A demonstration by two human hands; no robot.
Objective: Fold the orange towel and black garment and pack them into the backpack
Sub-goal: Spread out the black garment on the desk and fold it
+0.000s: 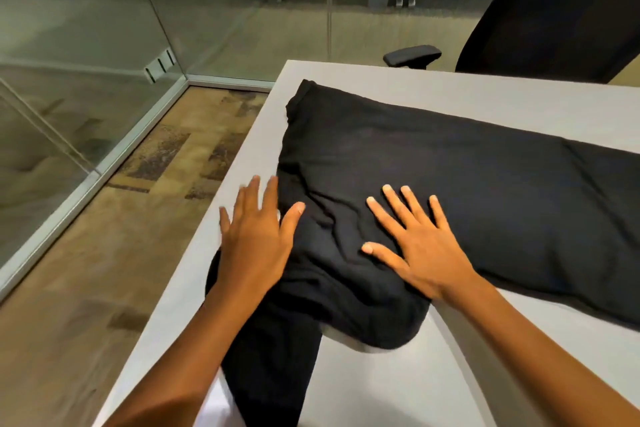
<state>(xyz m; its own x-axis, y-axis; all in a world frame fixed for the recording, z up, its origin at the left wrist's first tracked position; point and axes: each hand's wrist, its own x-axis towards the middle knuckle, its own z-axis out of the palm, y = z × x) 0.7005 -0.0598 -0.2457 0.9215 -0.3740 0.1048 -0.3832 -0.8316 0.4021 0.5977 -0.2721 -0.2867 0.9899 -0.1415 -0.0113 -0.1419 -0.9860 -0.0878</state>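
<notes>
The black garment lies spread across the grey table, running off the right side of the view; a wrinkled part hangs over the near left edge. My left hand lies flat with straight fingers at the garment's left edge, partly on the table. My right hand presses flat on the cloth with fingers spread. The orange towel and the backpack are out of view.
A black office chair with an armrest stands behind the table's far edge. Left of the table is carpeted floor bounded by glass walls.
</notes>
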